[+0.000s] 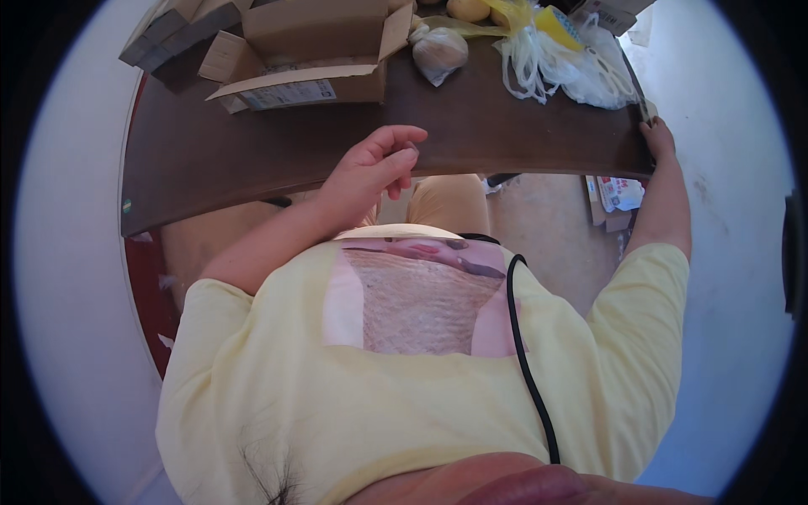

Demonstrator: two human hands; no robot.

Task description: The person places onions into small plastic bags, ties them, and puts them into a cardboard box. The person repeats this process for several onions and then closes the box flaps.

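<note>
My left hand (380,167) hovers at the front edge of the brown table (505,139), near its middle. Its index finger points out to the right while the other fingers curl loosely, and nothing shows in them. At the table's right edge, my right hand (659,139) has its fingers closed around something I cannot make out. A small pale piece (651,109) shows just beyond those fingertips. Beyond my left hand stands an open cardboard box (303,74) with its flaps spread. A clear bag with a round, pale brown thing (439,55) inside lies right of that box.
White and clear plastic bags (539,63) lie at the far right with a roll of yellow tape (559,28). Closed cartons (181,29) stand at the far left. Under the table's right side is another cardboard box (608,206). A black cable (530,362) runs down my shirt.
</note>
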